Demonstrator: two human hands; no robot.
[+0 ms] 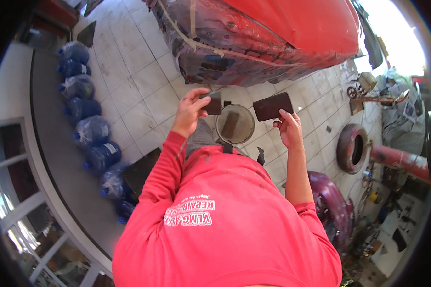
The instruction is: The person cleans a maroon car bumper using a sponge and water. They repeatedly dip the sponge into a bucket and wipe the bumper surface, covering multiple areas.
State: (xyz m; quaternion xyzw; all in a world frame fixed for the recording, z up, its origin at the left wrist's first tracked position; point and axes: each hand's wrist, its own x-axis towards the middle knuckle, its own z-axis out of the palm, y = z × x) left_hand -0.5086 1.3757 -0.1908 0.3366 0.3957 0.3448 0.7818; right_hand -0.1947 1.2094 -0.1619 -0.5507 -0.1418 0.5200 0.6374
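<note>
Flanking the bucket [252,131], my left hand [192,110] pinches a dark sheet [214,104], right hand [289,128] a black slab [273,106]; slack fingertips could drop either

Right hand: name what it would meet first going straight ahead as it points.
Past the dark, flat rectangular piece that the right hand holds, probably the partly plastic-draped red vehicle body; depth is unclear.

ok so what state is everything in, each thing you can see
Left hand, closed on a thin flat piece
Thin flat piece, held
Right hand, closed on a dark slab
Dark slab, held above the floor
Bucket, open
Red car body, partly masked
Tyre, no rim visible
Blue jugs, lined up, some bagged
</note>
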